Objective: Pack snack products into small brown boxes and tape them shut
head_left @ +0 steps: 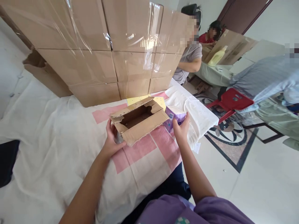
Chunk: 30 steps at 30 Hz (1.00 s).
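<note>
A small cardboard box (140, 132) with its top flaps apart sits tilted over the cloth-covered table. Its inside looks dark, and I cannot tell what it holds. My left hand (112, 140) grips the near left end of this box, thumb along the lower edge. To the right, a purple and white package (176, 116) with a printed label is gripped in my right hand (182, 126), its thumb on the near side. The package lies close against the box's right end. Most of my right fingers are hidden behind it.
Large taped cartons (93, 65) form a wall along the table's back. A dark flat object (8, 161) lies at the left on the pale tablecloth (58, 149). Right of the table are a red stool (234, 99), several people and a yellow bottle (217, 56) on another table.
</note>
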Each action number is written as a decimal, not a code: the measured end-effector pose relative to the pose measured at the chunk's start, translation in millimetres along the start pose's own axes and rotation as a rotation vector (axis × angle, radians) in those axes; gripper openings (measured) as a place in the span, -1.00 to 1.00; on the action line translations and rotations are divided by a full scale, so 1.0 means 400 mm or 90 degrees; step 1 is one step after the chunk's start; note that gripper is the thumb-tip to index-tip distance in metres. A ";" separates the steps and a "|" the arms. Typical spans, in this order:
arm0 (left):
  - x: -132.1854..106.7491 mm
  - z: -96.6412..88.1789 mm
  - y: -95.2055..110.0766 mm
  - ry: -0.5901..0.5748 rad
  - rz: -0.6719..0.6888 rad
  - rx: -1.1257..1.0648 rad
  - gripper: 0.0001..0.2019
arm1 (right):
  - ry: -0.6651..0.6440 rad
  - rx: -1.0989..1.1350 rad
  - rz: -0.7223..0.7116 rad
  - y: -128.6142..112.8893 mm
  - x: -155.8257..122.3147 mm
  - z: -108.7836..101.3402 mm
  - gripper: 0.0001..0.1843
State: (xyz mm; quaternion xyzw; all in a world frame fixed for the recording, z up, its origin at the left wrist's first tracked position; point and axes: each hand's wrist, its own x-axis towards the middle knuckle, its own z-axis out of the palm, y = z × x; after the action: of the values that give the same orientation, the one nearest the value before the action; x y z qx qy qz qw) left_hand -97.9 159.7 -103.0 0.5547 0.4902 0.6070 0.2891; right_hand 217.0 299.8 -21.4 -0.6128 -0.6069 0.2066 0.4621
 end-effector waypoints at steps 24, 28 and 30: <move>0.339 0.034 0.178 0.241 -0.190 -0.068 -0.54 | -0.417 -0.300 -1.002 -0.374 0.112 0.032 -0.44; 0.337 0.030 0.154 0.275 -0.153 -0.060 -0.58 | -0.375 -0.400 -1.031 -0.372 0.121 0.100 -0.32; 0.337 0.027 0.146 0.292 -0.158 -0.054 -0.60 | -0.422 -0.434 -1.007 -0.379 0.122 0.104 -0.25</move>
State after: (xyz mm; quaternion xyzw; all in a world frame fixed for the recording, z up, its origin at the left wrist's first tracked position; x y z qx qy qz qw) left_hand -105.6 262.9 1.9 0.3256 0.5814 0.6969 0.2651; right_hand 108.0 333.5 97.3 -0.0324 -0.9782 -0.1943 0.0660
